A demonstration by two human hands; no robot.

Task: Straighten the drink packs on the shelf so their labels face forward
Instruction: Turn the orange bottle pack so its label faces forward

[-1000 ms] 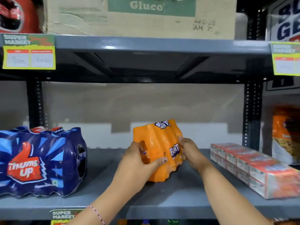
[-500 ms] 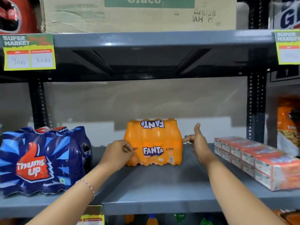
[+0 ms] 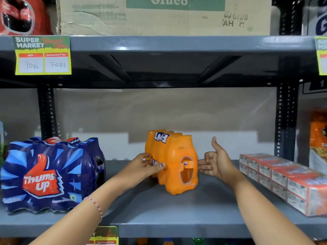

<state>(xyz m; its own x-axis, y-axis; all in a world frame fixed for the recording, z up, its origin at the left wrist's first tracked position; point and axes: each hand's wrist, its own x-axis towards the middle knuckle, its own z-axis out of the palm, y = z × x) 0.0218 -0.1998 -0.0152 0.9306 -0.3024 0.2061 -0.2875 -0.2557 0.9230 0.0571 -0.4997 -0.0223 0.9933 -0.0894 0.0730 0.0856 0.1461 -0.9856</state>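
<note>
An orange Fanta pack [image 3: 174, 161] stands upright in the middle of the grey shelf [image 3: 177, 216], turned so its narrow end faces me and the label side points left. My left hand [image 3: 147, 166] grips the pack's left side over the label, thumb on the front. My right hand [image 3: 216, 160] is just right of the pack, fingers spread, thumb up, fingertips at or near the pack's right edge. A dark blue Thums Up pack [image 3: 51, 174] sits at the left with its label facing forward.
A long row of red-and-white cartons [image 3: 284, 181] lies at the right of the shelf. Black uprights [image 3: 284, 121] frame the bay. The shelf above carries a Gluco cardboard box [image 3: 164, 15] and a price tag [image 3: 43, 55]. An orange package [image 3: 318, 138] stands at far right.
The Fanta pack faced forward with its label half a second ago; now it is rotated end-on. My left hand has moved onto its left side, and my right hand stays open beside it.
</note>
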